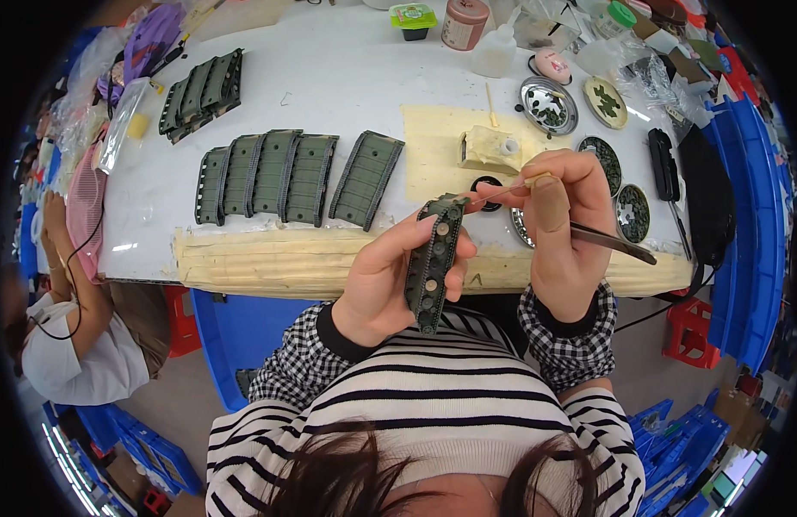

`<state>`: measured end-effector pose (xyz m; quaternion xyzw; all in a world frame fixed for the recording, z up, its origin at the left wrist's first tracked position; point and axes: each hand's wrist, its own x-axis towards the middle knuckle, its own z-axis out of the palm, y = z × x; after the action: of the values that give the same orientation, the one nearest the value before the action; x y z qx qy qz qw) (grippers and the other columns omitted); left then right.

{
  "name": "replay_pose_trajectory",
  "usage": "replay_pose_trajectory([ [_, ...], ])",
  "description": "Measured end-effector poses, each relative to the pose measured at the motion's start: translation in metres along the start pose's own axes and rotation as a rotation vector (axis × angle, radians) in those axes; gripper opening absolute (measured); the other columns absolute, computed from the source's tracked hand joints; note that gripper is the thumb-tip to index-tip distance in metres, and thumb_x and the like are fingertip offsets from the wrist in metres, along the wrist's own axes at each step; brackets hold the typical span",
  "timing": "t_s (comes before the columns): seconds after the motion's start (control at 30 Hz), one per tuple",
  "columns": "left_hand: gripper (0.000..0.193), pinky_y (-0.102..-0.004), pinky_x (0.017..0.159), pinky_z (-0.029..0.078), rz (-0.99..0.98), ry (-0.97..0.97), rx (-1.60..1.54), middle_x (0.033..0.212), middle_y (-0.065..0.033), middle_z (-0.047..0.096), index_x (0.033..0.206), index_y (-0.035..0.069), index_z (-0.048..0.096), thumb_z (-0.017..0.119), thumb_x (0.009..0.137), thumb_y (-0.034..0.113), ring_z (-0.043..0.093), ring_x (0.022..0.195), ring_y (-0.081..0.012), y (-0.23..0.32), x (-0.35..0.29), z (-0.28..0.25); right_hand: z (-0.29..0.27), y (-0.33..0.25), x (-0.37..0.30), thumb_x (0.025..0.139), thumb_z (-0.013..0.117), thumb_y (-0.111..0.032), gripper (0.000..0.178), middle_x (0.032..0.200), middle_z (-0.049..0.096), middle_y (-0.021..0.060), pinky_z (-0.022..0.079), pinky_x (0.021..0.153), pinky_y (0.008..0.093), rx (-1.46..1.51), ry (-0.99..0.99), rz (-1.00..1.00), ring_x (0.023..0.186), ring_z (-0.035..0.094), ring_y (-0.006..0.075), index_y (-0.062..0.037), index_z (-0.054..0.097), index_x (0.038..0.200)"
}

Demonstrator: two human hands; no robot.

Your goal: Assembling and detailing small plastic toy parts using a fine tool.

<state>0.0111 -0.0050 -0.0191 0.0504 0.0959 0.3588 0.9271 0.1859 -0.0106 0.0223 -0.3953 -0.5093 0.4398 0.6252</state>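
Note:
My left hand (372, 280) is closed round a dark green toy tank part (431, 267), held nearly upright, with a row of round wheels along its face. My right hand (566, 228) pinches a thin stick (507, 190) with a pale yellowish end; its tip is at the top of the tank part, and whether they touch I cannot tell. Metal tweezers (620, 243) are tucked in the same hand and point to the right. Beyond the hands stands a small bottle with a white neck (508, 146), wrapped in cream tape. A dark round lid (487, 191) lies beside my right fingers.
Several green tank parts (308, 181) lie in a row, with another group (200, 93) behind. Dishes of small green pieces (549, 105) stand right. Cream padding (329, 263) covers the table's front edge. Bottles and bags crowd the back. Another person (88, 336) sits at left.

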Motion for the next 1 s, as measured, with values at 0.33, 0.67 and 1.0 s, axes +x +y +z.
replay_pose_trajectory([
  [0.33, 0.048, -0.0303, 0.065, 0.054, 0.010, 0.013, 0.000, 0.094, -0.0111, 0.066, 0.138, -0.006, 0.037, 0.043, 0.099, 0.022, 0.063, 0.075, -0.0188, 0.000, -0.002, 0.001, 0.004, -0.004, 0.000, 0.098, 0.052, -0.008, 0.014, 0.095, 0.058, 0.0076, 0.055, 0.078, 0.0267, -0.068, -0.018, 0.008, 0.088, 0.067, 0.0170, 0.0029, 0.049, 0.105],
  [0.67, 0.051, -0.0311, 0.070, 0.055, -0.008, -0.024, 0.050, 0.099, -0.0121, 0.066, 0.142, -0.004, 0.034, 0.042, 0.100, 0.024, 0.064, 0.079, -0.0192, 0.002, -0.002, -0.001, -0.007, 0.003, 0.007, 0.099, 0.053, -0.010, 0.015, 0.094, 0.058, 0.0068, 0.056, 0.076, 0.0279, -0.019, 0.057, -0.040, 0.079, 0.065, 0.0137, 0.0038, 0.051, 0.104],
  [1.0, 0.056, -0.0454, 0.096, 0.049, 0.166, 0.149, 0.536, 0.124, -0.0182, 0.054, 0.151, 0.007, 0.020, 0.036, 0.104, 0.031, 0.059, 0.107, -0.0246, 0.014, -0.008, 0.024, -0.028, 0.018, 0.032, 0.082, 0.069, 0.001, 0.010, 0.083, 0.058, 0.0090, 0.042, 0.048, 0.0269, -0.968, 0.127, -0.376, 0.060, 0.054, 0.0185, -0.0003, 0.064, 0.091],
])
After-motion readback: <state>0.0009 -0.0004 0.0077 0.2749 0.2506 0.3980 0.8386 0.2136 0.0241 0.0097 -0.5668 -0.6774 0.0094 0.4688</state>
